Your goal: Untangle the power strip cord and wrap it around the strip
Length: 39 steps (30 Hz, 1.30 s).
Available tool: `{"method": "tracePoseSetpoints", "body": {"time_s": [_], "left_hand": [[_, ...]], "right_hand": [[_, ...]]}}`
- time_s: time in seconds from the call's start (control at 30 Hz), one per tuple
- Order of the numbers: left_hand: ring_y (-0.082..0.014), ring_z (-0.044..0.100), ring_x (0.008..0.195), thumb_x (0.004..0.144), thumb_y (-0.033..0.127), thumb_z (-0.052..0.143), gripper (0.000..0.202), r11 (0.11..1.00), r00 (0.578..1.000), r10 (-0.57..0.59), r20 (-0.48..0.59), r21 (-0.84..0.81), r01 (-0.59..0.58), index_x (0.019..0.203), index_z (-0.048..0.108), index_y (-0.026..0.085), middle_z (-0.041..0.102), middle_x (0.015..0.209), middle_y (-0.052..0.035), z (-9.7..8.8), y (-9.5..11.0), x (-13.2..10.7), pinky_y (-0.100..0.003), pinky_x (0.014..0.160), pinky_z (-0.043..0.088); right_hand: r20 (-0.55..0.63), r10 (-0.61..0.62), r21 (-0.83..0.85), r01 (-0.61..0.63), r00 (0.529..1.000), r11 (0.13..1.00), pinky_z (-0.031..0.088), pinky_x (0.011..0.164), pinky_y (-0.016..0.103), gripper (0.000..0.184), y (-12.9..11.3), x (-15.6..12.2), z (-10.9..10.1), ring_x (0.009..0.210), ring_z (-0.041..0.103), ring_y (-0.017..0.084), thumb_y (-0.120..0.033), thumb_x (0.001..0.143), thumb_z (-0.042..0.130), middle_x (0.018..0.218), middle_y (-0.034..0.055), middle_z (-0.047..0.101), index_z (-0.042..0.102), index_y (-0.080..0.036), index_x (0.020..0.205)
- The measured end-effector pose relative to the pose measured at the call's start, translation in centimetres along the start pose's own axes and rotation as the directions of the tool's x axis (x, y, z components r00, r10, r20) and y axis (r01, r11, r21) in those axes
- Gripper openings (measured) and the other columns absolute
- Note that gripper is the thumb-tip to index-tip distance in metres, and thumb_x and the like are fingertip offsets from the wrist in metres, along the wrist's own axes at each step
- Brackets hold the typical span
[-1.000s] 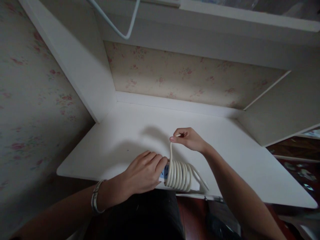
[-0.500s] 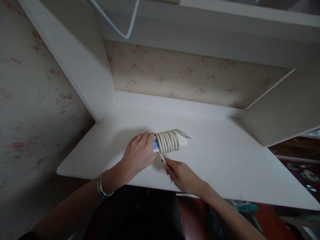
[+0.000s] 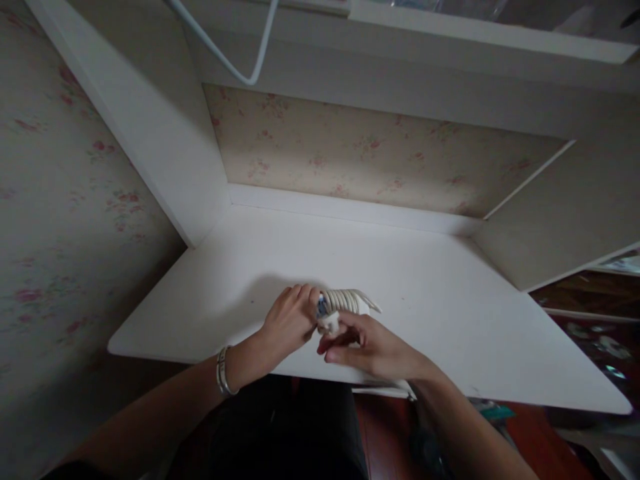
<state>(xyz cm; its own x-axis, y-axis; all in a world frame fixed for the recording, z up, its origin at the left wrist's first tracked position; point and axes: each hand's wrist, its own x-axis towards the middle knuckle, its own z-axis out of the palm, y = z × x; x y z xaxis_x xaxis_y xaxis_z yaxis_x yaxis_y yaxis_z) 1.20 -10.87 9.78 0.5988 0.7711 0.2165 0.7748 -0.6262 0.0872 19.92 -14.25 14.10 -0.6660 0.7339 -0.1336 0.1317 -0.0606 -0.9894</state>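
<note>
A white power strip with a blue socket face (image 3: 321,305) is wrapped in several turns of its cream cord (image 3: 345,301). My left hand (image 3: 293,317) is closed around the strip's left end. A pale plug (image 3: 329,324) shows in front of the socket face, at the fingertips of my right hand (image 3: 367,343). The fingers of that hand curl about the plug, while its thumb points left below it. A loose loop of cord (image 3: 371,303) sticks out past the strip's right end. Part of the strip is hidden behind my right hand.
The white desk (image 3: 440,320) has a raised back edge (image 3: 350,208) and side panels. A shelf (image 3: 400,87) overhangs the back, with a bent white rod (image 3: 250,79) hanging at upper left. Below the front edge is a reddish floor (image 3: 385,433).
The wrapped strip has come nearer to me and tipped. My right hand has gone from pinching the cord below the strip to the plug in front of it.
</note>
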Motion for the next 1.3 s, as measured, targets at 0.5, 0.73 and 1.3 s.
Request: {"method": "tracePoseSetpoints", "body": {"time_s": [0.5,0.73,1.3], "left_hand": [[-0.0259,0.06,0.091,0.079,0.036,0.064,0.034,0.992,0.994,0.109,0.006,-0.058,-0.108,0.102,0.057,0.012,0.063,0.095,-0.0092,-0.1,1.0,-0.8,-0.041,0.084,0.049],[-0.0257,0.062,0.087,0.08,0.045,0.065,0.04,0.971,0.971,0.237,-0.034,0.028,-0.236,0.101,0.058,0.011,0.065,0.091,-0.0097,-0.2,1.1,-1.0,-0.04,0.08,0.051],[-0.0241,0.061,0.085,0.083,0.036,0.064,0.031,0.972,0.967,0.234,-0.098,0.042,-0.231,0.101,0.057,0.012,0.064,0.091,-0.0083,0.4,1.4,-2.0,-0.038,0.077,0.051]], "right_hand": [[-0.461,-0.025,-0.555,-0.266,0.887,0.788,0.026,0.05,0.023,0.04,-0.1,1.0,-1.4,0.051,0.04,0.009,-0.048,0.092,0.046,0.055,-0.004,0.048,0.049,-0.019,0.064],[-0.456,-0.052,-0.664,-0.301,0.888,0.685,0.025,0.051,0.025,0.04,-1.3,0.9,-0.6,0.05,0.042,0.01,-0.046,0.091,0.048,0.055,-0.0019,0.053,0.053,-0.02,0.062],[-0.601,-0.206,-0.648,-0.319,0.772,0.692,0.038,0.061,0.027,0.026,1.8,0.6,-0.2,0.066,0.056,0.017,-0.046,0.086,0.06,0.071,0.0002,0.061,0.057,-0.021,0.092]]}}
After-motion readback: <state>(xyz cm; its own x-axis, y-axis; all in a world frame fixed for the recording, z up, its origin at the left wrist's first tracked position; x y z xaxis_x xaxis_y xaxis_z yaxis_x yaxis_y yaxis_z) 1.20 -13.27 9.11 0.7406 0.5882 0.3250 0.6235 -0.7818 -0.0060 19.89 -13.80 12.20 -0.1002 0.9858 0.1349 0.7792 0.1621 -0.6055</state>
